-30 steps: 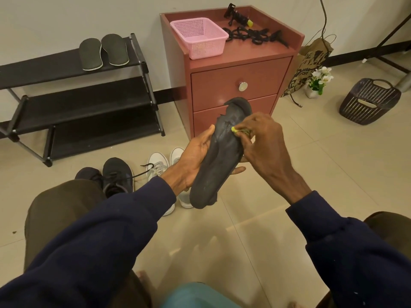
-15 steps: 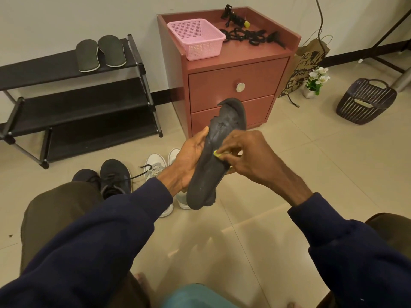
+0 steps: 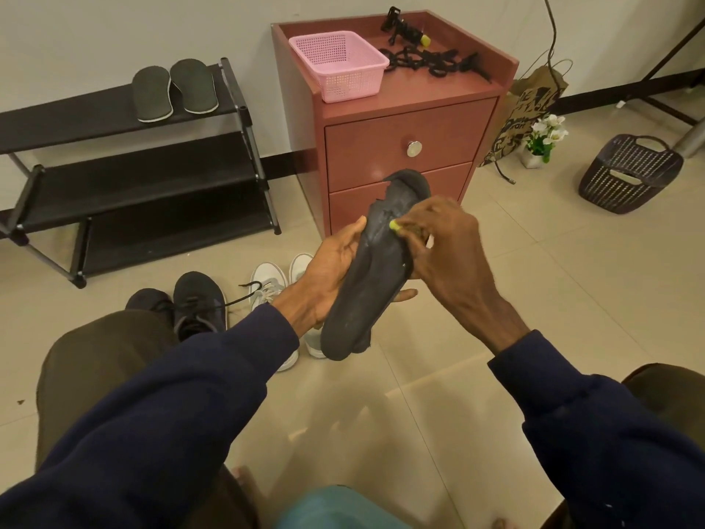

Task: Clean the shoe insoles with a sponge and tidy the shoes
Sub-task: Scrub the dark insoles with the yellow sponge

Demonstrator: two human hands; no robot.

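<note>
dark grey foam insole (image 3: pixel 370 284) is held up, heel near at 7 o'clock, ragged toe far at 1 o'clock. the left hand (image 3: pixel 328 276) grips its 9 o'clock edge. the right hand (image 3: pixel 446 246) pinches a small yellow sponge (image 3: pixel 394 224) onto the toe half, so strokes likely run heelward along that axis.

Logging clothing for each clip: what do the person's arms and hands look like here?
Both arms are in long dark navy sleeves, the left sleeve and the right sleeve, ending at the wrists. The left hand and right hand are bare: no gloves, no watch or ring visible.
</note>
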